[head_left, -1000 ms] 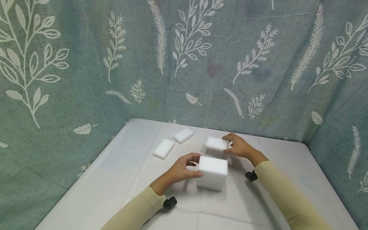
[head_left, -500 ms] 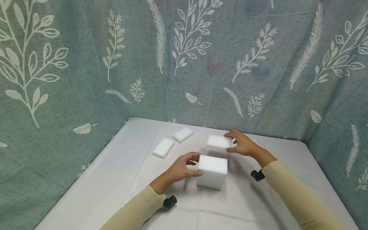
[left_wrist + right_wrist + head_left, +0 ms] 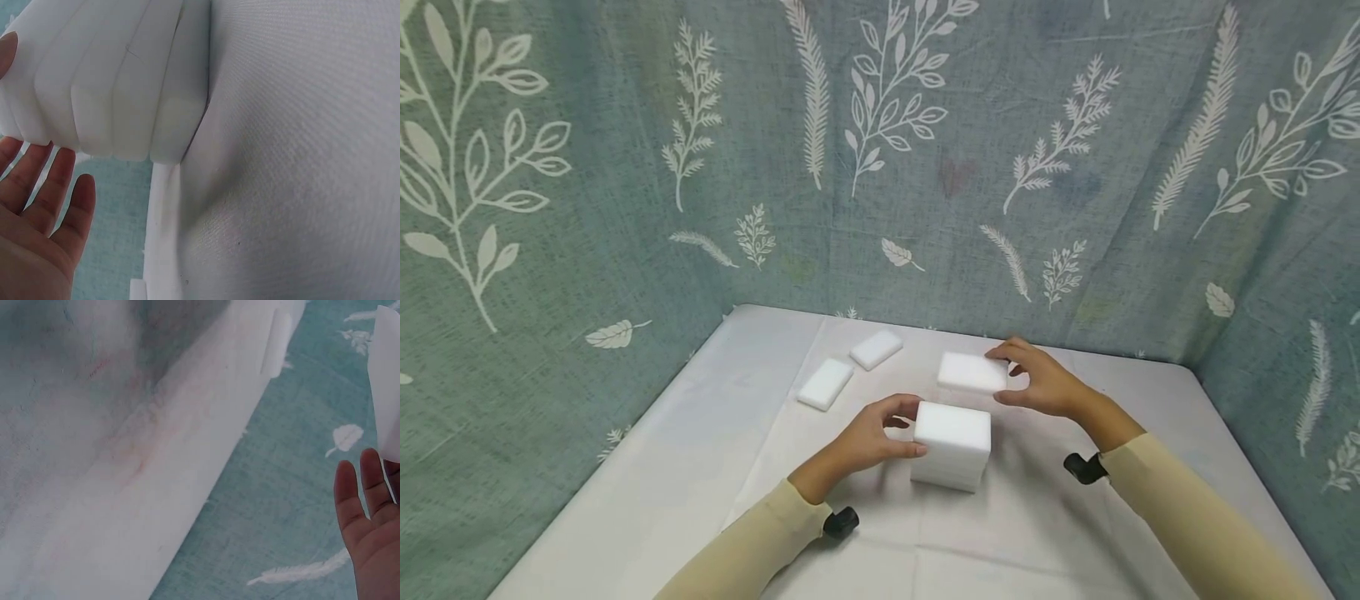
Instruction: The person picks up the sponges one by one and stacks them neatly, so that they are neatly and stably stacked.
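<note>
Left hand (image 3: 868, 433): grip clamped on left side of the block stack (image 3: 951, 446), thumb on near face, fingers on far side. Stack stands upright on the white-covered table (image 3: 662, 483). Right hand (image 3: 1037, 383): grip pinches right end of a single white block (image 3: 972, 372), held off the table, just beyond the stack. Left block (image 3: 825, 384) and rear block (image 3: 876, 349) lie flat, back left, near each other. Leaf-print curtain (image 3: 737, 125) behind.

White blocks (image 3: 953, 427); teal curtain (image 3: 752, 158), white leaf print (image 3: 896, 252).
</note>
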Tool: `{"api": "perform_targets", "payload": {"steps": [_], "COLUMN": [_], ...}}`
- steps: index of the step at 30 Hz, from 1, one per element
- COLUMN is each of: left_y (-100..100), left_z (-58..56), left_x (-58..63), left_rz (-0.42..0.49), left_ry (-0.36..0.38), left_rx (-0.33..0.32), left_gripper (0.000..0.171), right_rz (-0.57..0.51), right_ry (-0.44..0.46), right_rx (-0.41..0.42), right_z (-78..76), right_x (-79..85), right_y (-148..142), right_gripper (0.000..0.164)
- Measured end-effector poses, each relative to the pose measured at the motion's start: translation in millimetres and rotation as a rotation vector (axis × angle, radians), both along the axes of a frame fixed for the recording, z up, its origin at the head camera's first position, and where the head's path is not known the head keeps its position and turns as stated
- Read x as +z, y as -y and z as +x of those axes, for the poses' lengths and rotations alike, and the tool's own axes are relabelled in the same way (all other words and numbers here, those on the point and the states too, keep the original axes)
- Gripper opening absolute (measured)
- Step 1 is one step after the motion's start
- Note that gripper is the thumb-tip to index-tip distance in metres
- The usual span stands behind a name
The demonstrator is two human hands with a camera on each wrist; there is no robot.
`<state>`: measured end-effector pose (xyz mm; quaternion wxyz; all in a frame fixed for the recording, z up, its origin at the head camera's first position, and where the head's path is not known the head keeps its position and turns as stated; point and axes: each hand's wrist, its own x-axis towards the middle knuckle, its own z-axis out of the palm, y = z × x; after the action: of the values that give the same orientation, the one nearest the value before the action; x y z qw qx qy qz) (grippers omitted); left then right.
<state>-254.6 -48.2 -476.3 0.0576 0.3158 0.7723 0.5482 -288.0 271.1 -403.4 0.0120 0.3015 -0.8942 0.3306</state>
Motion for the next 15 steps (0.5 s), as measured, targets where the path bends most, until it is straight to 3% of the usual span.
{"api": "perform_targets", "payload": {"steps": [15], "left_y": [-1], "left_z": [0.4], "left_x": [1.7], "left_rz": [0.019], "left_ry": [-0.005], "left_rx": [-0.003], "left_gripper": [0.07], "right_rz": [-0.051], "right_ry": [-0.038], "right_rx": [0.023], "right_z": [20.3], "right_x": [3.2], "right_y": [-3], "right_gripper": [0.056]}}
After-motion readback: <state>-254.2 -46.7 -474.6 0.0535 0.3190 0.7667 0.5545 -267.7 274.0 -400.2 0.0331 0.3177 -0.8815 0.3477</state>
